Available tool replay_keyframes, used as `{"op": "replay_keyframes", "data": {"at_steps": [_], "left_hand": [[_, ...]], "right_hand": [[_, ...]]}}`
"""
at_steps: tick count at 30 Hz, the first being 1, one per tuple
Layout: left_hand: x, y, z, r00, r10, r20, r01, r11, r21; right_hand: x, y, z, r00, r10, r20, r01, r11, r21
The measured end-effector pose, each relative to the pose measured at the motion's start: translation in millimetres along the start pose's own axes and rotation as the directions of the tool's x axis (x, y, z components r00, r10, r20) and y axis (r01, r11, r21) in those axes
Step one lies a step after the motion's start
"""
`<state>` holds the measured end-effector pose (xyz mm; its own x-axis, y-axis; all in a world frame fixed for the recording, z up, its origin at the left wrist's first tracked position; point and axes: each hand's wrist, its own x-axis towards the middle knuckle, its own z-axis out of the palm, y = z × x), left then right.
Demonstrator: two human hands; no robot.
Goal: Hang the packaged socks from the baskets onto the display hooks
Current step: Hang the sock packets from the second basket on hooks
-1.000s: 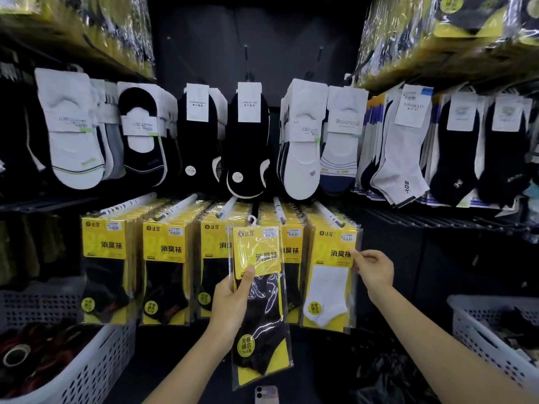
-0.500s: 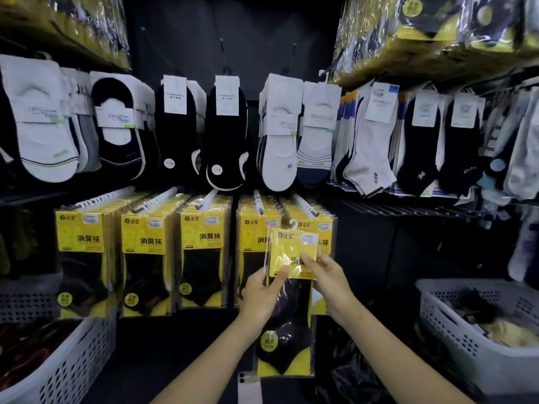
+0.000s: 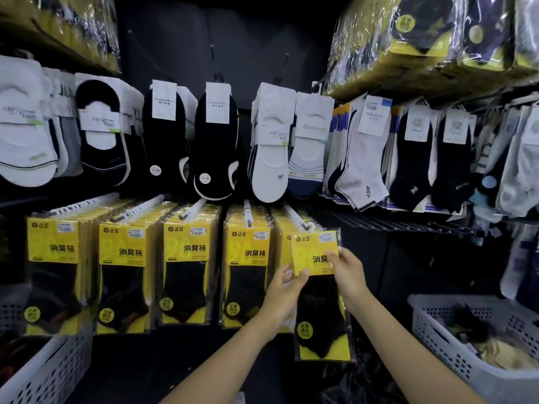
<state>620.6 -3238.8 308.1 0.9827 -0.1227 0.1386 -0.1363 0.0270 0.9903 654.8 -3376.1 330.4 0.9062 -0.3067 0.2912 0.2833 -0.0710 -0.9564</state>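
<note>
Sock packet (image 3: 320, 312) is pinched at its yellow card by left hand (image 3: 281, 297) and right hand (image 3: 348, 275).

Pack (image 3: 313, 252) I hold: 达足, 消臭, last character covered; round sticker (image 3: 304, 330): 无骨缝合. Hung packs (image 3: 186, 249): 达足, 消臭袜. Tag (image 3: 374, 115) on grey sock (image 3: 358, 170): XINSHAYI.

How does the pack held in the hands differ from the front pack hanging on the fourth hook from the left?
The held pack is pinched by the left hand and the right hand; the fourth-hook pack hangs free, untouched. The held pack reaches lower and sits slightly tilted; the fourth-hook pack hangs straight. Both show the same yellow card over black socks.
</note>
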Motion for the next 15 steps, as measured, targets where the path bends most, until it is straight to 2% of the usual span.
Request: {"op": "replay_keyframes", "data": {"at_steps": [5, 10, 12, 15], "left_hand": [[15, -20, -14, 0.994, 0.036, -0.105, -0.030, 0.998, 0.058], [37, -33, -26, 0.979, 0.155, -0.134, -0.117, 0.959, 0.256], [48, -33, -29, 0.982, 0.163, -0.098, -0.131, 0.955, 0.267], [64, -27, -31, 0.986, 0.162, -0.043, -0.145, 0.952, 0.271]], "right_hand": [[12, 12, 13, 0.996, 0.027, 0.081, -0.024, 0.999, -0.039], [25, 33, 13, 0.995, -0.044, -0.090, 0.040, 0.998, -0.043], [32, 37, 12, 0.998, -0.039, -0.048, 0.038, 0.999, -0.024], [44, 37, 13, 0.994, -0.017, 0.105, 0.016, 1.000, 0.006]]}}
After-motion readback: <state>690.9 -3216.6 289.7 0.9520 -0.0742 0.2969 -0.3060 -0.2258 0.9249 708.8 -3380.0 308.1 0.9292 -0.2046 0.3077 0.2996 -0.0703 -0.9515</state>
